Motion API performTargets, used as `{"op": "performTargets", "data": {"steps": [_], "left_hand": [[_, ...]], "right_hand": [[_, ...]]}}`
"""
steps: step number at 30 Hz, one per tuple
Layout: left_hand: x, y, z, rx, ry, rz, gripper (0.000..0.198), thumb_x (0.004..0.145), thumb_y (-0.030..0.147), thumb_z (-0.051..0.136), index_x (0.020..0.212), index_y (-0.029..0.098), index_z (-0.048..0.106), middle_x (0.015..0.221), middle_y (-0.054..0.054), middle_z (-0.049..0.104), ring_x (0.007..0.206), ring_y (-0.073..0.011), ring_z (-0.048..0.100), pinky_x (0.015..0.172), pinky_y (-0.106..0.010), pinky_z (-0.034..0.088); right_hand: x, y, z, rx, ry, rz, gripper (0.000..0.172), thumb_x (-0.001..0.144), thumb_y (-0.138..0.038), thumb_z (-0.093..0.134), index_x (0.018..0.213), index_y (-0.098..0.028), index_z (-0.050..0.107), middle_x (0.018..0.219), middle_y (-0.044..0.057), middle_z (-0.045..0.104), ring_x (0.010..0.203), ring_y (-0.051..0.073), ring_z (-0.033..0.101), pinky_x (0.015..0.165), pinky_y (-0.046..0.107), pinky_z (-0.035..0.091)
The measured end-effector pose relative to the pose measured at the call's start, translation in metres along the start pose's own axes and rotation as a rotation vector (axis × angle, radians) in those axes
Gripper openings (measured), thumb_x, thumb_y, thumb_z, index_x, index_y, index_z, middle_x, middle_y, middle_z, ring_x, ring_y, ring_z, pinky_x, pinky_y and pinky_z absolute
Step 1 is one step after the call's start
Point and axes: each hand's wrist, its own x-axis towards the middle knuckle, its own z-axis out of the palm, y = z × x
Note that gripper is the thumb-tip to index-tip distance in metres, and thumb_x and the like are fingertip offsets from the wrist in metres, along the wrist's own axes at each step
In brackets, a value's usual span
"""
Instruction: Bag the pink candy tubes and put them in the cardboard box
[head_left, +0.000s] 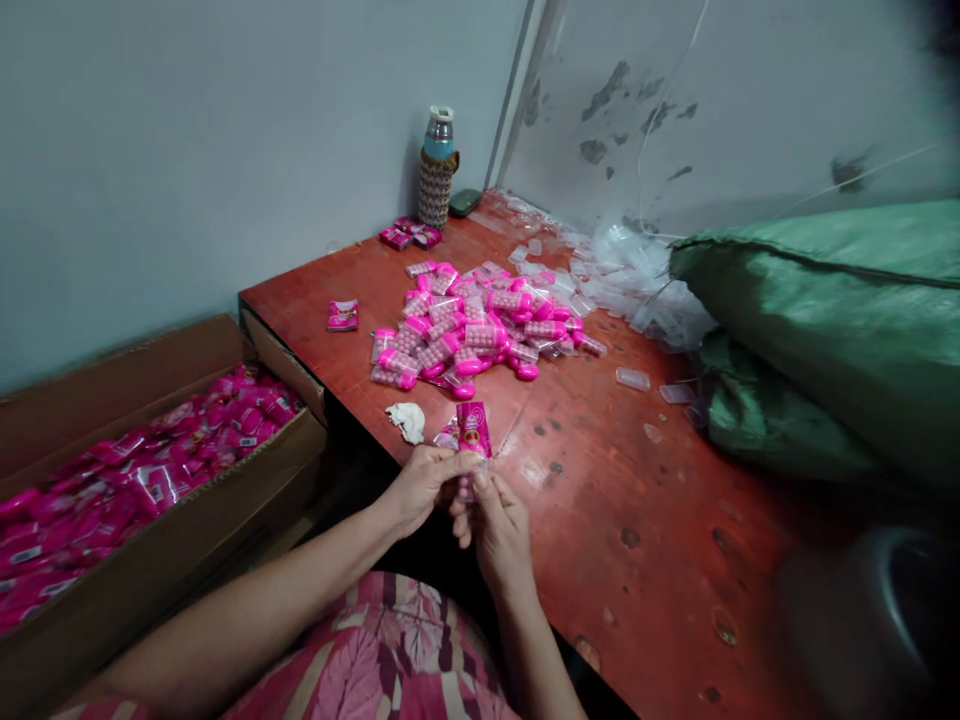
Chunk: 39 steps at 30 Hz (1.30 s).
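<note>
Close above the table's near edge, my left hand [427, 487] pinches the lower end of a pink printed packet [474, 428]. My right hand [504, 525] has its thumb and fingers closed on a small clear case of pink balls [466, 488], just below the packet. The fingers partly cover the case, and I cannot tell whether it sits inside the packet. Another shiny pink piece [447, 434] lies behind the left fingers. Beyond my hands is a heap of clear cases with pink caps [480, 325], filled with pink balls.
A cardboard box [225, 510] of pink packets stands at left. On the red table [600, 470] are a crumpled white scrap [407, 422], a single packet [343, 315], stacked packets [409, 233], a bottle [436, 170], clear empty cases [634, 379] and a green sack [825, 300].
</note>
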Motion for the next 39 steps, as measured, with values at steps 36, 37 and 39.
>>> {"op": "performTargets", "data": {"steps": [36, 37, 39], "left_hand": [[-0.048, 0.044, -0.068, 0.445, 0.783, 0.655, 0.052, 0.074, 0.052, 0.048, 0.108, 0.014, 0.058, 0.103, -0.013, 0.064, 0.096, -0.0252, 0.058, 0.087, -0.042, 0.043], [-0.042, 0.042, -0.071, 0.693, 0.796, 0.67, 0.047, 0.074, 0.047, 0.052, 0.108, 0.015, 0.059, 0.109, -0.012, 0.061, 0.103, -0.0256, 0.054, 0.092, -0.042, 0.039], [-0.028, 0.037, -0.075, 1.159, 0.752, 0.695, 0.044, 0.073, 0.042, 0.056, 0.111, 0.018, 0.057, 0.12, -0.009, 0.054, 0.117, -0.026, 0.042, 0.101, -0.045, 0.027]], "right_hand": [[0.008, -0.007, -0.005, -0.028, -0.023, 0.006, 0.022, 0.079, -0.039, 0.053, 0.074, -0.017, 0.05, 0.066, -0.001, 0.059, 0.051, 0.009, 0.055, 0.047, 0.019, 0.043], [0.008, -0.006, -0.004, -0.042, -0.024, 0.016, 0.023, 0.079, -0.04, 0.053, 0.074, -0.017, 0.05, 0.065, 0.0, 0.059, 0.05, 0.009, 0.055, 0.046, 0.019, 0.043], [0.008, -0.005, -0.002, -0.064, -0.037, 0.033, 0.025, 0.078, -0.041, 0.054, 0.074, -0.017, 0.051, 0.066, 0.001, 0.06, 0.051, 0.01, 0.055, 0.046, 0.019, 0.043]]}}
